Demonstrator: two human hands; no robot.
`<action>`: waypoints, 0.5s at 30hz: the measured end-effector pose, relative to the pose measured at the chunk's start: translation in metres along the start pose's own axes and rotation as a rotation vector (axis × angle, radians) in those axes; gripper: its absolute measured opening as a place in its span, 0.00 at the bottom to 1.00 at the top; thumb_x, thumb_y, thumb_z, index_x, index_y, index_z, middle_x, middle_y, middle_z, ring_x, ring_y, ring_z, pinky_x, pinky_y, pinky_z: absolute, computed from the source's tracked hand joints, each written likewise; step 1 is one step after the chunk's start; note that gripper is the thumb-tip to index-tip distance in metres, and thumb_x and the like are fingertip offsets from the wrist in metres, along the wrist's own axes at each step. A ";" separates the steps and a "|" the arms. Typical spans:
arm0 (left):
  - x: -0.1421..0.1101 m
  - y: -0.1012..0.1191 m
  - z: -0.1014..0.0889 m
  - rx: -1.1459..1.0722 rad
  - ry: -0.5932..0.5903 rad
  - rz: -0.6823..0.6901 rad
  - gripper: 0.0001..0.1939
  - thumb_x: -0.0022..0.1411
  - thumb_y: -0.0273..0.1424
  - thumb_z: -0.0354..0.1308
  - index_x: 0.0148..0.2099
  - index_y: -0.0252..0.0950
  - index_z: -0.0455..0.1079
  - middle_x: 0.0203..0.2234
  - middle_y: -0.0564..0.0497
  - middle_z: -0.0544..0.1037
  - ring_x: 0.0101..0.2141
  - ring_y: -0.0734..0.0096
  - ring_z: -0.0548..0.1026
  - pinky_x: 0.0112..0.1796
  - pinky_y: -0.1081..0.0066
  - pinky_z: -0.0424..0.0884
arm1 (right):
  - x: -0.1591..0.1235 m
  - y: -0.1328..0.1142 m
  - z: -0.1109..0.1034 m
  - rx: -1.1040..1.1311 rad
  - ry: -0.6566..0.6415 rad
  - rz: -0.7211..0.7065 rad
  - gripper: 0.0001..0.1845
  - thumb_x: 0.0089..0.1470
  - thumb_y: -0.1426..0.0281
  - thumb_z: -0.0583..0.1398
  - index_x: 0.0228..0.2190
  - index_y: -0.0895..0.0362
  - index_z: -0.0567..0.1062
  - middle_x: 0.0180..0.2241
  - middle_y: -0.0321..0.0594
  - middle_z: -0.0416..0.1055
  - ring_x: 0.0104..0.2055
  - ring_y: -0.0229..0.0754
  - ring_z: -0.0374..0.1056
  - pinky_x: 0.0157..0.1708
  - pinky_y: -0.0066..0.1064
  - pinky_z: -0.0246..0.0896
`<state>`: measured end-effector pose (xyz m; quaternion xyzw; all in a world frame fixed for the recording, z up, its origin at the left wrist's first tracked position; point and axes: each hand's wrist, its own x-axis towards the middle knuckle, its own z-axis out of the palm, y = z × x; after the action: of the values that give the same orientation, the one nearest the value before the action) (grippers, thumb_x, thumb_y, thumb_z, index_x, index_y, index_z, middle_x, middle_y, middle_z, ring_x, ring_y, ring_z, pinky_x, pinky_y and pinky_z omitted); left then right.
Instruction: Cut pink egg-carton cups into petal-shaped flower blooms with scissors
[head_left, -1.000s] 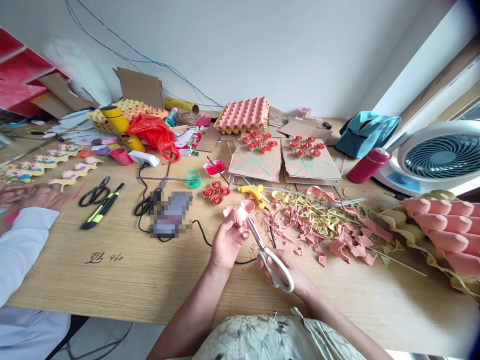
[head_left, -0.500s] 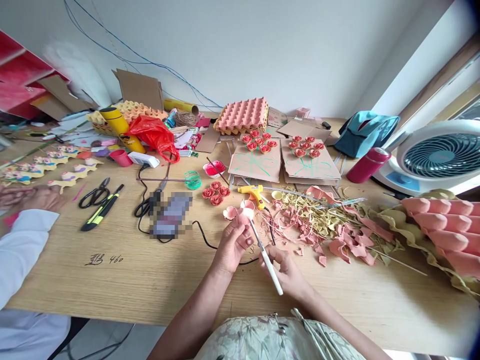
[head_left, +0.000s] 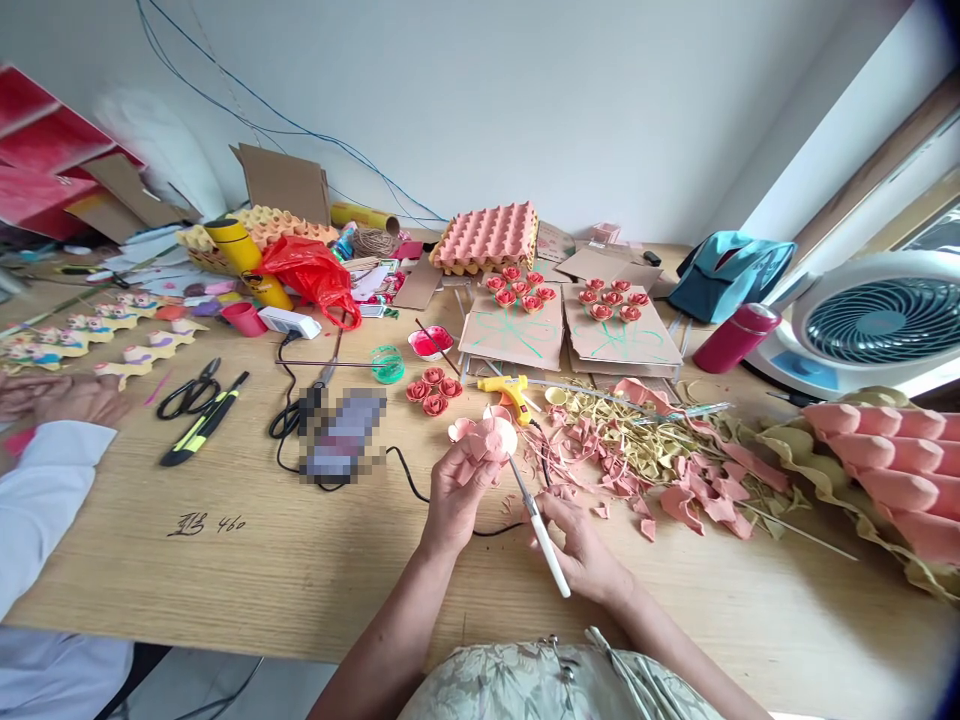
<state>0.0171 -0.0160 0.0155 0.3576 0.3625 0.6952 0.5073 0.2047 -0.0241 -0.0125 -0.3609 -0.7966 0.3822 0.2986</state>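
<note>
Pinched in the fingers of my left hand (head_left: 459, 490) is a pink egg-carton cup (head_left: 491, 438) cut into petal shapes. My right hand (head_left: 574, 545) grips white-handled scissors (head_left: 541, 530), their metal blades angled up to the cup's right edge. Part of the grip is hidden by the fingers. Another pink cut cup (head_left: 460, 430) lies just behind my left hand. Beyond the cup is a yellow glue gun (head_left: 510, 394), close to several red paper-pulp roses (head_left: 433, 390).
Pink and tan carton scraps (head_left: 622, 440) spread to the right, beside stacked egg trays (head_left: 892, 470). Cardboard sheets (head_left: 510, 335) with more roses lie behind. Black scissors (head_left: 191, 390), a utility knife (head_left: 206, 420) and a co-worker's hands (head_left: 71, 398) are on the left.
The cup has turned in my left hand and shows more of its broad pink side. Both hands stay close together, with the scissors shifted slightly right and down. The view has tilted a little.
</note>
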 end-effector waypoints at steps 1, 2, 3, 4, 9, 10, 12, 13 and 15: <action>0.000 -0.001 0.000 -0.002 0.007 -0.006 0.11 0.52 0.38 0.72 0.33 0.37 0.78 0.27 0.52 0.76 0.27 0.75 0.68 0.30 0.72 0.65 | 0.000 0.000 0.000 0.001 0.000 0.000 0.13 0.62 0.59 0.59 0.30 0.54 0.69 0.29 0.38 0.70 0.33 0.43 0.61 0.38 0.35 0.57; 0.000 -0.001 0.000 -0.006 0.014 -0.014 0.12 0.52 0.38 0.72 0.33 0.37 0.78 0.28 0.52 0.76 0.27 0.75 0.68 0.30 0.72 0.65 | 0.000 -0.001 0.000 0.004 -0.001 0.002 0.14 0.63 0.59 0.58 0.30 0.54 0.69 0.29 0.38 0.69 0.33 0.43 0.61 0.37 0.34 0.57; 0.001 -0.001 0.000 -0.011 0.020 -0.025 0.12 0.51 0.38 0.73 0.34 0.37 0.78 0.27 0.52 0.76 0.27 0.75 0.68 0.30 0.72 0.66 | 0.001 -0.001 0.000 0.006 -0.001 0.004 0.14 0.63 0.59 0.58 0.29 0.54 0.68 0.29 0.38 0.69 0.33 0.43 0.61 0.37 0.34 0.56; 0.001 0.000 0.001 -0.017 0.026 -0.036 0.13 0.50 0.38 0.73 0.34 0.37 0.78 0.27 0.52 0.76 0.27 0.75 0.69 0.29 0.72 0.66 | 0.001 -0.001 0.000 0.010 -0.002 0.006 0.14 0.63 0.59 0.58 0.29 0.54 0.68 0.28 0.37 0.68 0.32 0.43 0.60 0.37 0.34 0.56; 0.001 0.001 0.005 -0.067 0.057 -0.105 0.15 0.48 0.38 0.74 0.36 0.36 0.79 0.25 0.53 0.76 0.26 0.77 0.68 0.29 0.74 0.66 | 0.001 -0.003 0.001 0.076 -0.042 0.035 0.16 0.63 0.57 0.57 0.30 0.55 0.68 0.28 0.37 0.67 0.32 0.42 0.61 0.35 0.33 0.56; 0.001 0.001 0.006 -0.082 0.065 -0.125 0.15 0.47 0.38 0.74 0.36 0.36 0.79 0.26 0.53 0.76 0.25 0.78 0.68 0.29 0.74 0.66 | 0.001 -0.002 0.001 0.100 -0.054 0.043 0.16 0.63 0.57 0.56 0.30 0.55 0.69 0.28 0.37 0.67 0.32 0.42 0.61 0.35 0.33 0.56; 0.002 -0.001 0.006 -0.116 0.081 -0.169 0.16 0.47 0.37 0.74 0.37 0.35 0.79 0.26 0.53 0.76 0.26 0.78 0.69 0.29 0.75 0.67 | 0.001 -0.002 0.002 0.154 -0.067 0.062 0.16 0.63 0.56 0.56 0.31 0.55 0.69 0.29 0.37 0.68 0.32 0.42 0.62 0.35 0.33 0.56; 0.002 -0.002 0.006 -0.135 0.088 -0.190 0.17 0.46 0.37 0.74 0.37 0.35 0.79 0.27 0.52 0.77 0.26 0.79 0.69 0.29 0.75 0.67 | 0.001 -0.002 0.002 0.185 -0.072 0.073 0.16 0.63 0.56 0.56 0.31 0.55 0.69 0.29 0.37 0.68 0.33 0.42 0.62 0.35 0.33 0.56; 0.001 -0.004 0.006 -0.163 0.097 -0.226 0.18 0.46 0.37 0.75 0.39 0.35 0.78 0.28 0.52 0.77 0.26 0.79 0.70 0.29 0.76 0.67 | 0.001 -0.003 0.002 0.243 -0.073 0.096 0.17 0.62 0.55 0.57 0.31 0.55 0.70 0.29 0.37 0.68 0.32 0.41 0.62 0.34 0.32 0.57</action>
<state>0.0236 -0.0128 0.0149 0.2382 0.3672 0.6771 0.5916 0.2014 -0.0254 -0.0112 -0.3456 -0.7365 0.5028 0.2921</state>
